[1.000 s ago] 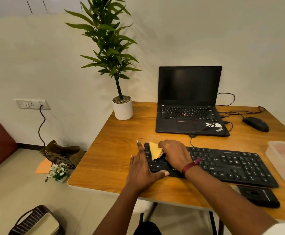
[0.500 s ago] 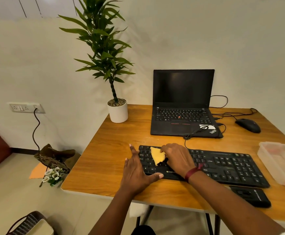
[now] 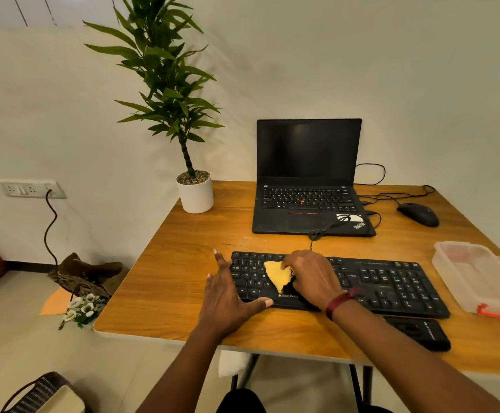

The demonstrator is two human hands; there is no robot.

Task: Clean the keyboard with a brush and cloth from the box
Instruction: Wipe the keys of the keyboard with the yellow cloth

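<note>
A black keyboard (image 3: 391, 284) lies across the front of the wooden table (image 3: 177, 281). My right hand (image 3: 314, 278) presses a folded yellow cloth (image 3: 277, 275) onto the keys of its left half. Flat on the table, my left hand (image 3: 228, 296) rests at the keyboard's left end with fingers spread, its thumb along the front edge. A clear plastic box (image 3: 481, 278) with an orange clasp stands at the right edge. No brush is in view.
An open black laptop (image 3: 308, 180) sits behind the keyboard, its cable looped between them. A white pot with a tall plant (image 3: 195, 192) stands at the back left, a black mouse (image 3: 418, 214) at the back right. A black device (image 3: 418, 332) lies in front of the keyboard's right end.
My right hand has slid the cloth to the right and toward me over the left keys. My left hand has stayed at the keyboard's left end. The head camera has shifted.
</note>
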